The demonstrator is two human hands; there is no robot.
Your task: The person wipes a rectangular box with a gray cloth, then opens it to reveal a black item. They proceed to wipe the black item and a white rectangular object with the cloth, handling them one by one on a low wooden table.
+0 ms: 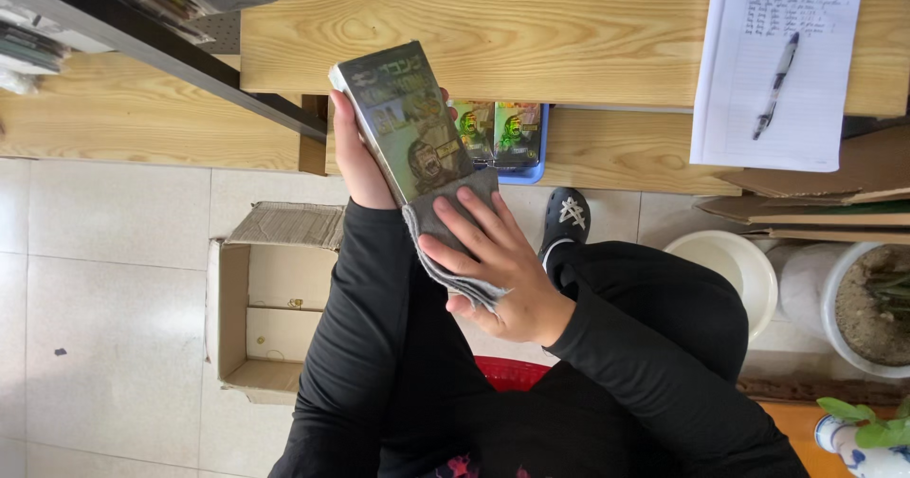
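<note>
My left hand grips a flat rectangular case with a shiny printed cover, holding it up on its left edge. My right hand presses a folded grey cloth against the lower end of the case. Both arms wear black sleeves. Just behind the case, several similar cases lie in a blue tray on the lower wooden shelf.
An open cardboard box stands on the tiled floor at left. A wooden shelf board carries a lined notepad with a pen. At right are a white bowl, a plant pot and stacked cardboard.
</note>
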